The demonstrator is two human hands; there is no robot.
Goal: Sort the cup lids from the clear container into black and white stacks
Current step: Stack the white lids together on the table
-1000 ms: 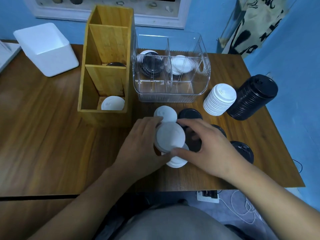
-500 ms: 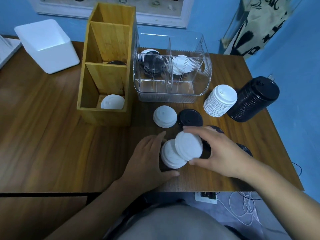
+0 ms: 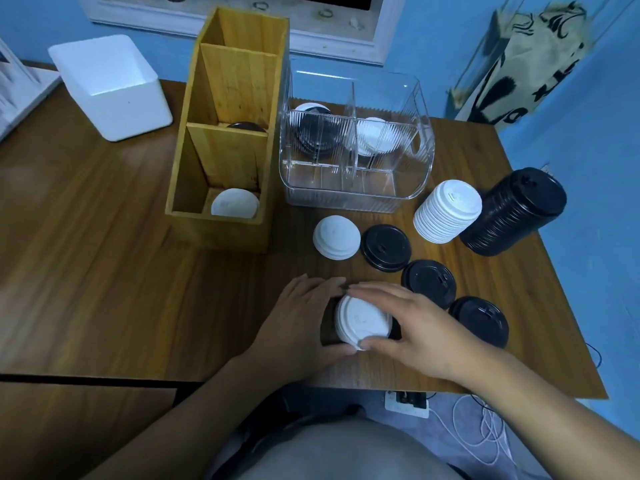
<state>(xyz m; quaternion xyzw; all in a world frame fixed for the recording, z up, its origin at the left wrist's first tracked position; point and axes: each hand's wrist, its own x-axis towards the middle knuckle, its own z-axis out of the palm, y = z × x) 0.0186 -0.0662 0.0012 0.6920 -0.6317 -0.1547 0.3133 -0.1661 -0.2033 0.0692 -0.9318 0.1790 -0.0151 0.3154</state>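
Wooden table: smooth brown grain, with open surface to the left of the left hand; its near edge runs just behind both wrists, its right edge beyond the right hand. Left hand: curved against the left side of a short white lid stack, thumb tucked at its near rim. Right hand: fingers arched over the far rim, thumb pinching the near rim. Three flat round black lids lie in a row just right of the right hand, and one domed white lid lies ahead of the left. Farther ahead and right: a ribbed tall white stack touching a tall black stack. Straight ahead: the ribbed clear container, with lids inside.
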